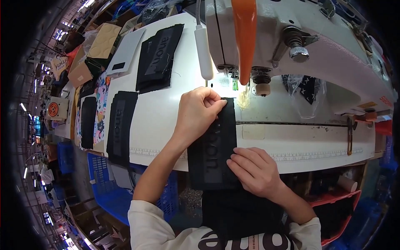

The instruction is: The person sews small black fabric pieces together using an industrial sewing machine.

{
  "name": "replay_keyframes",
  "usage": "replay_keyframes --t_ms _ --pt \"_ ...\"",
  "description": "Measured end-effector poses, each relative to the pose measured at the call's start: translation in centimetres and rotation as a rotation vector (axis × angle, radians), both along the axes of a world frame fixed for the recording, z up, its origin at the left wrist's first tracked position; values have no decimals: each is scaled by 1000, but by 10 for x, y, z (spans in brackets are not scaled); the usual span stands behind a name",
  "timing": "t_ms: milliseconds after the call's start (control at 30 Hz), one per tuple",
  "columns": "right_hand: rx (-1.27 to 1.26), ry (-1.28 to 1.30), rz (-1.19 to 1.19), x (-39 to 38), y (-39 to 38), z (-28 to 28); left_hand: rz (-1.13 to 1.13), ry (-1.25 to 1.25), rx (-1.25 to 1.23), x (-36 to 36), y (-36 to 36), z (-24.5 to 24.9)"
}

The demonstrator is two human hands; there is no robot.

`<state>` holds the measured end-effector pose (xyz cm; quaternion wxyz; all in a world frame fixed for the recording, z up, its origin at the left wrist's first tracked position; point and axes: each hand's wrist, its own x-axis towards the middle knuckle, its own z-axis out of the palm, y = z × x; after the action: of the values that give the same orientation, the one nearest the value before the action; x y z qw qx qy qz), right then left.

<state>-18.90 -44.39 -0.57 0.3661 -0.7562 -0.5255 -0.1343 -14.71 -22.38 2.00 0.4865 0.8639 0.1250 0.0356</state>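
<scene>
A strip of black fabric (210, 173) with the dark lettering "anon." lies lengthwise toward me, its lower end hanging past the table's front edge. My left hand (196, 110) pinches its upper end between thumb and fingers, just below the needle area of a white sewing machine (266, 25). On the strip's right edge, the fingers of my right hand (256, 171) lie flat and stretched out, the thumb hidden. The lit presser foot (235, 84) stands slightly beyond the fabric's upper end.
More black lettered pieces (160, 56) lie in stacks on the white table (183, 54), another stack (121, 127) at left. An orange lever (243, 37) hangs before the machine head. Below are a blue crate (100, 179) and a red bin (333, 200). Scissors (350, 135) lie far right.
</scene>
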Motion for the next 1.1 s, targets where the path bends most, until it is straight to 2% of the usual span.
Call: replay_keyframes --t_ms 133,233,267,367,400,500,567,667,767,900,1100 --pt "-31 56 5 -1 -2 -3 5 19 -17 0 0 0" --pt "-112 124 28 0 -5 9 -6 -73 306 -2 -7 5" --pt "-153 155 40 1 -7 15 -1 -72 306 -2 -7 4" --pt "-225 217 73 3 -13 35 14 -317 627 -3 -7 -3" --pt "-260 247 86 4 -14 38 17 -317 627 -2 -6 -2" --pt "-244 213 101 4 -15 32 -66 -60 488 2 0 5" --pt "-234 197 105 5 -15 26 -70 -48 430 5 1 4" --pt "-216 17 109 7 -13 18 -80 -25 316 10 3 0" --pt "-204 -7 85 15 -9 19 -16 -129 207 17 1 -8" --pt "-176 -75 72 27 -3 13 -5 -26 203 34 8 -3" --pt "-150 -112 58 30 0 9 -4 -86 171 40 11 -8"
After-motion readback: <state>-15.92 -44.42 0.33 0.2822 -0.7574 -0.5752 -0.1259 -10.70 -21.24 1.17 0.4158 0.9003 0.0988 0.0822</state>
